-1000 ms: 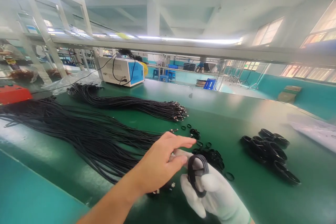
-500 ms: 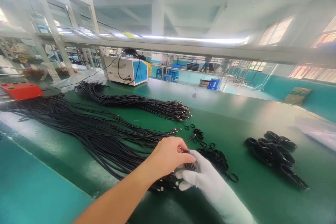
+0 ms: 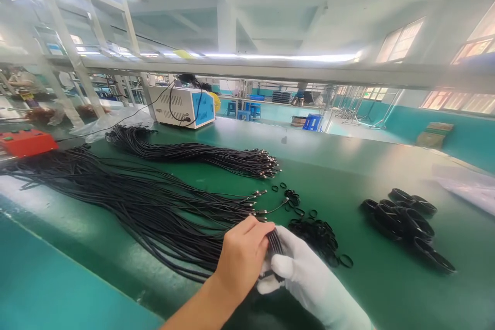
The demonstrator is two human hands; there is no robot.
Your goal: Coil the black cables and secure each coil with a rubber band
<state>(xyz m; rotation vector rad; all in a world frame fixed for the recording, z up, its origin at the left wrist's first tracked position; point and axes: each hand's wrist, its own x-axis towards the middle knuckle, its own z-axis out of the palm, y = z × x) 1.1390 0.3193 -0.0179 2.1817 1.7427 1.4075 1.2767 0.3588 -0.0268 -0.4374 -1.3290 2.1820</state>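
A small coil of black cable point(image 3: 275, 241) is gripped between my two hands, its parallel loops showing at the top. My left hand point(image 3: 242, 253), bare, has its fingers closed on the coil's left side. My right hand point(image 3: 307, 273), in a white glove, wraps the coil from the right; its lower part is hidden by the fingers. Left of my hands lies a long spread of black cables point(image 3: 154, 211) with metal-tipped connectors. A pile of small black rings point(image 3: 315, 237) sits just beyond my right hand.
Behind, a second bundle of black cables point(image 3: 201, 154) lies across the green table point(image 3: 325, 165). Larger black cable coils point(image 3: 402, 221) are heaped at the right. A white-and-blue machine box point(image 3: 183, 106) stands at the back, a red control box point(image 3: 27, 143) at the left.
My left hand has moved down and turned more upright against the coil. My right hand has shifted only slightly and keeps hold. The camera view has drifted a little.
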